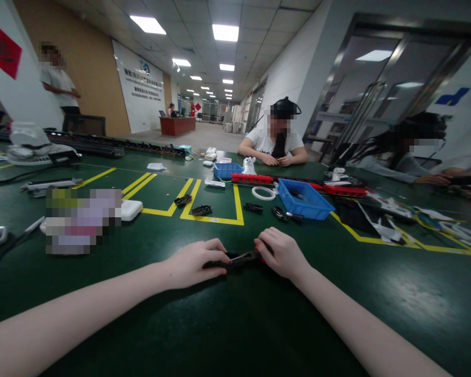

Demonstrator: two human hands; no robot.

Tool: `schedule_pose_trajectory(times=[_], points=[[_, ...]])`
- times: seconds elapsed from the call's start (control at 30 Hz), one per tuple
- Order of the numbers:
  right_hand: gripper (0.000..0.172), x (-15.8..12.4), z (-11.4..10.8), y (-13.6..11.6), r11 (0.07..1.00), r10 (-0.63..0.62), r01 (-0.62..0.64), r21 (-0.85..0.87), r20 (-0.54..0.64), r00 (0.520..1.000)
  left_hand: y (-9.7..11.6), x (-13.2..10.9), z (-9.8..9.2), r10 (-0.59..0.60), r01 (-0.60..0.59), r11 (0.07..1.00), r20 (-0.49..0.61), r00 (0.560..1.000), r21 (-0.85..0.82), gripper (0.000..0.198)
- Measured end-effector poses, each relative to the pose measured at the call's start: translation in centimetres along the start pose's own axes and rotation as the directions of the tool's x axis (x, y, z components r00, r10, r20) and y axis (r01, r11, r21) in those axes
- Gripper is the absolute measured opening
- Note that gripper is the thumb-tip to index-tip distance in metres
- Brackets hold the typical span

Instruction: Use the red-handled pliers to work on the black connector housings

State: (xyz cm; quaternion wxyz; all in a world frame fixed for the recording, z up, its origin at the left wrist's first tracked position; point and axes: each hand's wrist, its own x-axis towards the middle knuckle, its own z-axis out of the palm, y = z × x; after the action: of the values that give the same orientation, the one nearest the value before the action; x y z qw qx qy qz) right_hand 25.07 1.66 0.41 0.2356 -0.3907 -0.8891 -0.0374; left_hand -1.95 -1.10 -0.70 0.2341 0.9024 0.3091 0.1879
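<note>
Green table (235, 324), white ceiling light panels (225, 32), glass doors (380, 89), wood-panelled wall (90, 68)

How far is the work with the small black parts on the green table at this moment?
Done: nothing finished is clearly visible. In hand: the left hand and right hand both grip one black part with a red end, low over the green table. Left: several loose black pieces lie beyond, near the blue bin.

Head cam, fwd/down over green table (235, 324), hands close.
</note>
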Motion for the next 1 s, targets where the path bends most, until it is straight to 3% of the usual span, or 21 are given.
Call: schedule_pose_trajectory(times=[0.37, 0.57, 1.0], points=[[0.031, 0.2, 0.0, 0.1, 1.0, 0.001, -0.003, 0.02, 0.074, 0.997, 0.2, 0.1, 0.1, -0.006, 0.006, 1.0, 0.003, 1.0, 0.004, 0.024], [0.018, -0.5, -1.0, 0.3, 0.999, -0.036, 0.033, 0.023, 0.146, 0.989, 0.2, 0.1, 0.0, -0.015, 0.015, 1.0, 0.003, 1.0, 0.006, 0.025], [0.029, -0.4, -0.7, 0.0, 0.995, -0.027, 0.047, -0.086, 0.214, 0.977, 0.0, 0.1, 0.1, -0.003, 0.003, 1.0, -0.009, 1.0, -0.029, 0.024]])
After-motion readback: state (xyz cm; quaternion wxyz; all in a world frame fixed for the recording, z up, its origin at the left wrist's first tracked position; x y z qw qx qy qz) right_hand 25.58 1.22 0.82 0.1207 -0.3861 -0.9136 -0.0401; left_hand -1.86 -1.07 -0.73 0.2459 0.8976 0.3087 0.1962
